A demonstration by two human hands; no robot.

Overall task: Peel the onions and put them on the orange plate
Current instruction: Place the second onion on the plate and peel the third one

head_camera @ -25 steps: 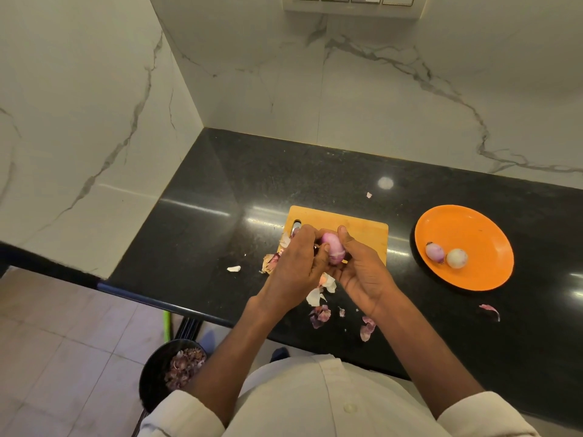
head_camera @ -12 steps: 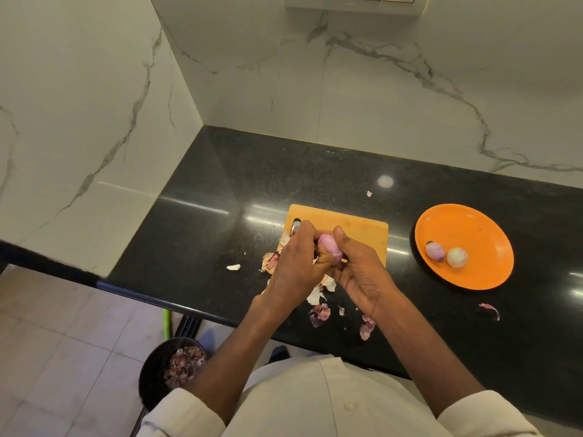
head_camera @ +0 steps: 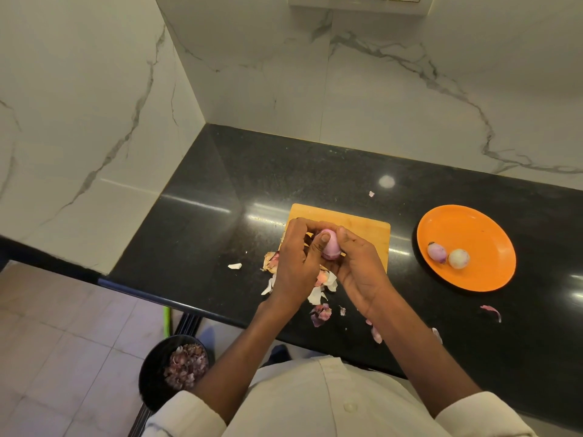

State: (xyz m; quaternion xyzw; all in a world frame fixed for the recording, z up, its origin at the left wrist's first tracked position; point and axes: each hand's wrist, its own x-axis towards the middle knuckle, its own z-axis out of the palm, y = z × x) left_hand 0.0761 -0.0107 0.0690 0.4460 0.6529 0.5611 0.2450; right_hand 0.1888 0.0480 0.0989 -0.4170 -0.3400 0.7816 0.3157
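A small pink onion (head_camera: 331, 247) is held between both hands above the near edge of a wooden cutting board (head_camera: 366, 228). My left hand (head_camera: 296, 263) curls round its left side, thumb pressed on the skin. My right hand (head_camera: 359, 269) grips its right side with fingers and thumb. On the orange plate (head_camera: 473, 228) to the right lie two peeled onions, one purplish (head_camera: 437, 252) and one white (head_camera: 459, 258). Loose onion skins (head_camera: 320, 312) are scattered on the black counter under and around the hands.
The black counter (head_camera: 220, 234) meets marble walls at the back and left. Its front edge runs diagonally below my hands. A black bin (head_camera: 157, 373) holding onion peels stands on the floor at lower left. A stray peel (head_camera: 490, 312) lies near the plate.
The hands shifted slightly on the onion; my left thumb now lies across its front. The plate and its two onions have not moved.
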